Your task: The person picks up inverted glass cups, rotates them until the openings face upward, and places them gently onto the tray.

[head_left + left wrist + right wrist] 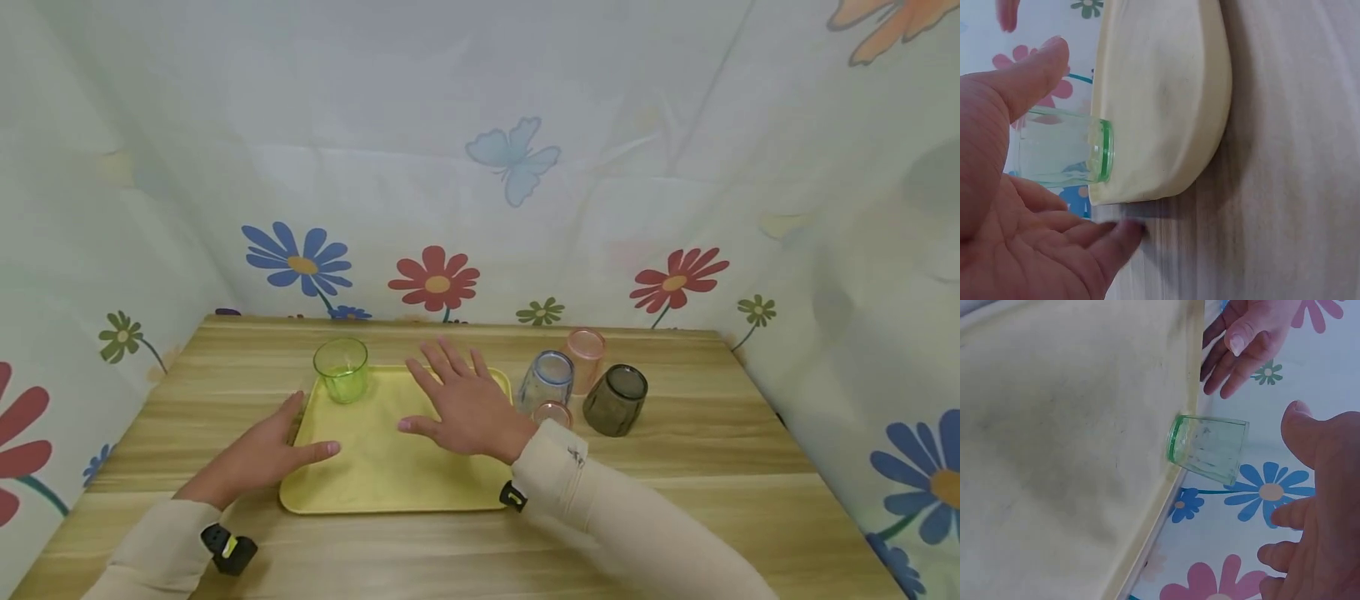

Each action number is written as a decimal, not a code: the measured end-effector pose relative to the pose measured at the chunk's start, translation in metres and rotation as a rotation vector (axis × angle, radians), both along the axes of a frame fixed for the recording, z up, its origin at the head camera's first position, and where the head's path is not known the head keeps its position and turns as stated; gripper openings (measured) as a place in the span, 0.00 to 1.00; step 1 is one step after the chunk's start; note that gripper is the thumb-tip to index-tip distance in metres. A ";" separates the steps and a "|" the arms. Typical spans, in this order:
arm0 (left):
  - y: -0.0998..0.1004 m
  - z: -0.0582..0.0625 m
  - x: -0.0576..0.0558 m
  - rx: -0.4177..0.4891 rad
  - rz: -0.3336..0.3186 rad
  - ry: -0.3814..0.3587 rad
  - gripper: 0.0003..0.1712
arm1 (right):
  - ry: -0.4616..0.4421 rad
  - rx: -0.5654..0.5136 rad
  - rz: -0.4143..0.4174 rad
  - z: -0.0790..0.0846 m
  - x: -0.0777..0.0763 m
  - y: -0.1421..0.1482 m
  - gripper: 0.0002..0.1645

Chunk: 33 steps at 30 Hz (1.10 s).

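A yellow tray (390, 467) lies on the wooden table, and a green glass (342, 371) stands upright at its far left corner. My left hand (262, 454) is beside the tray's left edge, its thumb reaching over the tray and its fingers extended. In the left wrist view those fingers (1116, 247) are near the tray's corner, holding nothing. My right hand (472, 408) hovers palm down over the right half of the tray, fingers spread. The right wrist view shows the green glass (1210, 447) apart from both hands.
Right of the tray stand upside-down glasses: a blue-tinted one (547, 383), a pink one (587, 358), a dark grey one (615, 402) and a reddish-rimmed one (553, 412) partly hidden by my right wrist. A flower-printed curtain (375, 183) surrounds the wooden table (720, 433).
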State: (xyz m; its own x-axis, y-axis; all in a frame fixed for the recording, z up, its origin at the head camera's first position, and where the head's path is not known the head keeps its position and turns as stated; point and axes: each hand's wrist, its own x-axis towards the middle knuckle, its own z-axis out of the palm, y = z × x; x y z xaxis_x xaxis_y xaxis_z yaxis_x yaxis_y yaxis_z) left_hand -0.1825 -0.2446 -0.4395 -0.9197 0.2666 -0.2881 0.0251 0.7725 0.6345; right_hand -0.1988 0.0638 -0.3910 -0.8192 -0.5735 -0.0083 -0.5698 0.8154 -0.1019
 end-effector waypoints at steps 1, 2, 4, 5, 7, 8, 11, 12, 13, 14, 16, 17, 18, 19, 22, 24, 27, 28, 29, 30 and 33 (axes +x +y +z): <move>0.000 0.000 0.001 0.004 -0.007 0.005 0.70 | 0.003 -0.001 0.006 0.001 0.001 0.004 0.51; 0.000 0.000 0.001 0.008 -0.013 0.008 0.69 | 0.006 -0.002 0.011 0.001 0.002 0.008 0.50; 0.000 0.000 0.002 0.025 -0.025 0.014 0.67 | 0.011 0.004 0.024 0.001 0.004 0.017 0.50; -0.001 0.000 0.002 0.032 -0.027 0.014 0.66 | 0.010 0.006 0.029 0.001 0.004 0.021 0.49; -0.002 0.000 0.002 0.044 -0.030 0.017 0.63 | 0.007 0.010 0.033 0.001 0.005 0.029 0.49; -0.003 -0.001 0.002 0.047 -0.033 0.026 0.60 | 0.003 0.008 0.036 0.001 0.006 0.033 0.48; -0.006 -0.003 0.001 0.047 -0.049 0.058 0.53 | -0.009 -0.002 0.043 0.003 0.008 0.043 0.48; -0.006 -0.004 0.001 0.047 -0.057 0.071 0.51 | -0.008 -0.004 0.046 0.003 0.009 0.047 0.49; -0.007 -0.004 0.001 0.047 -0.063 0.082 0.48 | 0.000 -0.002 0.048 0.003 0.010 0.051 0.49; -0.007 -0.005 0.001 0.044 -0.069 0.091 0.46 | 0.004 0.001 0.048 0.004 0.010 0.055 0.49; -0.008 -0.006 0.000 0.035 -0.076 0.103 0.43 | 0.019 0.013 0.049 0.004 0.012 0.062 0.49; -0.008 -0.006 0.000 0.030 -0.077 0.107 0.42 | 0.020 0.013 0.049 0.004 0.012 0.066 0.49; -0.009 -0.007 0.000 0.031 -0.077 0.110 0.42 | 0.024 0.015 0.047 0.004 0.013 0.070 0.49; -0.009 -0.007 -0.001 0.031 -0.074 0.108 0.41 | 0.026 0.020 0.043 0.004 0.014 0.074 0.49; -0.011 -0.008 -0.001 0.022 -0.068 0.111 0.41 | 0.018 0.029 0.031 0.004 0.016 0.086 0.48; -0.012 -0.009 0.000 0.020 -0.063 0.112 0.41 | 0.018 0.048 0.018 0.003 0.018 0.094 0.48; -0.013 -0.009 0.001 0.022 -0.058 0.115 0.42 | 0.018 0.063 0.008 0.000 0.022 0.105 0.46; -0.013 -0.009 0.001 0.029 -0.060 0.118 0.41 | 0.022 0.063 0.010 -0.001 0.023 0.109 0.46; -0.014 -0.009 0.002 0.035 -0.060 0.121 0.41 | 0.027 0.062 0.015 -0.001 0.025 0.113 0.45; -0.014 -0.009 0.002 0.041 -0.060 0.121 0.41 | 0.031 0.058 0.020 -0.002 0.026 0.116 0.45; -0.013 -0.010 0.002 0.052 -0.060 0.118 0.41 | 0.040 0.049 0.036 -0.004 0.031 0.125 0.44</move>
